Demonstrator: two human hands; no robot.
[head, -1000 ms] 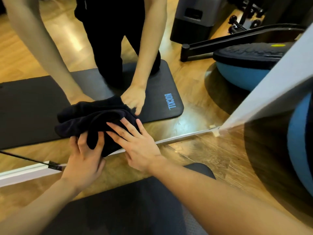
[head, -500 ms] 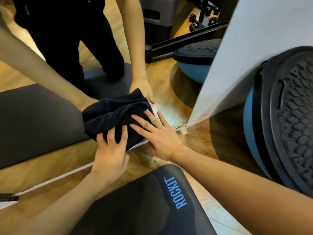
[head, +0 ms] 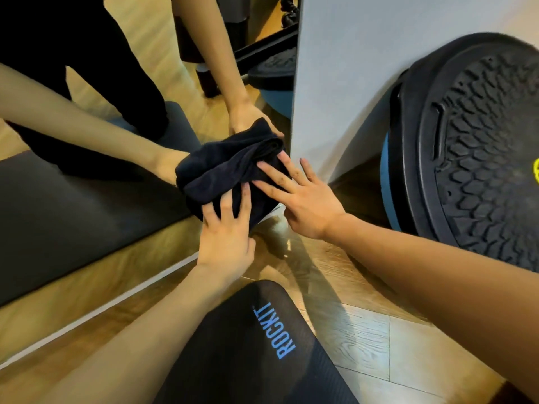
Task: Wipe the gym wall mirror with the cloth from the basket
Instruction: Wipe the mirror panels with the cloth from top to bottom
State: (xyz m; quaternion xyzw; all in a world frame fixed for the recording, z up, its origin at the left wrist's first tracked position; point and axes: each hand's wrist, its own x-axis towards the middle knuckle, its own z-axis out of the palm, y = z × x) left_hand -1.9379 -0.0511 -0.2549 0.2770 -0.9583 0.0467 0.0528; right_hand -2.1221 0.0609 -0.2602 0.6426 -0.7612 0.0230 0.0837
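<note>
A bunched black cloth (head: 221,173) is pressed against the bottom right corner of the wall mirror (head: 87,258). My left hand (head: 226,237) presses on the cloth's lower part with fingers spread and straight. My right hand (head: 303,205) lies flat on the cloth's right side, fingertips next to the mirror's right edge. The mirror shows the reflection of my arms, hands and the cloth. The basket is not in view.
A white wall (head: 364,68) borders the mirror on the right. A blue and black balance trainer (head: 472,147) leans against that wall. A black ROCKIT mat (head: 262,345) lies on the wooden floor (head: 364,330) under my arms.
Both hands have slid the cloth to the right along the mirror's bottom edge, from above the mat's reflection to the mirror's right corner.
</note>
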